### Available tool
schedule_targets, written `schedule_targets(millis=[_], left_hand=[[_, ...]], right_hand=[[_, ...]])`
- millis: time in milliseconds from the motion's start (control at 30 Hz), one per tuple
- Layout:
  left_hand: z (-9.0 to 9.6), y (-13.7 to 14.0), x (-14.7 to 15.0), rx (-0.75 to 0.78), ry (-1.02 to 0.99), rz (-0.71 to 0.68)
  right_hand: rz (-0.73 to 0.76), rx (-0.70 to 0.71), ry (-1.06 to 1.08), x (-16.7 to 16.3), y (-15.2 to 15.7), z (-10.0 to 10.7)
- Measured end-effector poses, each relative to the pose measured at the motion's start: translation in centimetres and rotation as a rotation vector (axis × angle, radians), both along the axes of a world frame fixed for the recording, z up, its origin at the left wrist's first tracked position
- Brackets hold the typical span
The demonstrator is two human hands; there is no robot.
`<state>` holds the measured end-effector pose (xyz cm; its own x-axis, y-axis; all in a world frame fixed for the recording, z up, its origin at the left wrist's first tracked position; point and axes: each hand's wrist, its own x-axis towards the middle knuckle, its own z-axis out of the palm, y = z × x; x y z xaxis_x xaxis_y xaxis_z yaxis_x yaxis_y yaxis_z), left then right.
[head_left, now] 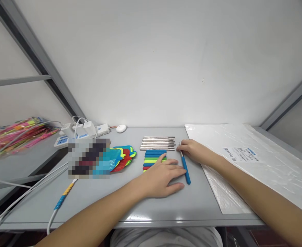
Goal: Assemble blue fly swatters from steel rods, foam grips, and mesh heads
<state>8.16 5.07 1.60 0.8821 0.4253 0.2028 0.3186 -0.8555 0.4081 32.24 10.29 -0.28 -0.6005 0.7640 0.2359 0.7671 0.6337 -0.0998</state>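
Observation:
My left hand (pixel 165 176) lies palm down with its fingers spread, partly covering a row of coloured grip sleeves (pixel 155 155) in blue, green and red. One of its fingertips reaches the blue grip of a metal rod (pixel 186 169); whether it presses on it I cannot tell. At that rod's far, bare end, the fingers of my right hand (pixel 192 149) are pinched together. Behind the sleeves, several silvery metal rods (pixel 158 142) lie side by side. Left of them, mesh fly swatter heads (pixel 122 159) in blue, red and green overlap in a fanned pile.
A white foam-like sheet (pixel 243 144) with a printed label covers the table's right side. Power strips (pixel 63 140) with chargers, white cables (pixel 37 187) and a round white case (pixel 121 128) are at the left. Bagged colourful items (pixel 19 135) lie farther left. A wall rises behind.

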Motion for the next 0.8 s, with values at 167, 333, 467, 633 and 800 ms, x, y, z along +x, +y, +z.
schedule_targets(millis=[167, 333, 467, 633, 800], left_hand=[[0.4, 2.2, -0.8, 0.124, -0.086, 0.247], [0.5, 5.7, -3.4, 0.247, -0.041, 0.618], [-0.4, 6.7, -4.6, 0.124, 0.095, 0.721], [-1.2, 6.2, -4.2, 0.016, 0.212, 0.656], [-1.0, 6.1, -4.3, -0.01, 0.257, 0.62]], right_hand=[[-0.126, -0.046, 0.003, 0.4, -0.2, -0.6], [-0.277, -0.122, 0.048, 0.8, 0.3, -2.0], [-0.276, -0.188, 0.033, 0.9, 0.6, -2.6], [-0.249, -0.241, 0.014, 1.2, 0.4, -2.2], [-0.245, -0.255, 0.002, 1.3, 0.4, -2.0]])
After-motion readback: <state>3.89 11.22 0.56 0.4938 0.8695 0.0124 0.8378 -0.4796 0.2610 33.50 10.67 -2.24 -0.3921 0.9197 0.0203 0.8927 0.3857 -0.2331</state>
